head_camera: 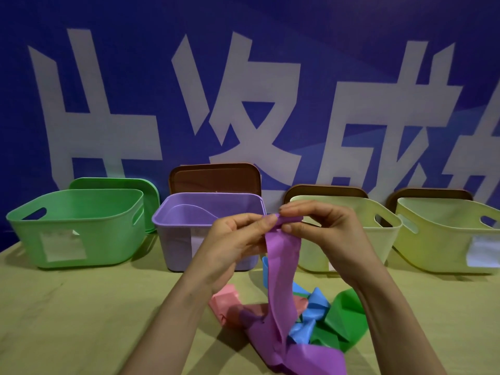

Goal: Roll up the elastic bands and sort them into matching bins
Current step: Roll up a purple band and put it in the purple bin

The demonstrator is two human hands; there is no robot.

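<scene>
Purple band [282,266]: thin, flat elastic strip, held up by its top end in front of the purple bin [173,220]. The left hand [235,239] and right hand [322,226] both pinch that end, one at each edge, with fingers [290,228] curled onto a first small fold or roll. The rest hangs limp between the forearms and trails onto the tabletop [81,307], where its lower length lies creased and folded over.

Assessment of handling: light and wholly soft, with no stiffness of its own. It drapes, twists and would probably unroll if released. The surface looks smooth, so slippage between layers is likely.

Recommended hold: keep both edges of the rolled end pinched, thumbs in front, and wind evenly so the coil does not run off to one side. The finished roll should be gripped across its width.

Pink band [226,299], blue band [313,309] and green band [343,312] lie loose, overlapping beneath the hanging strip.
</scene>
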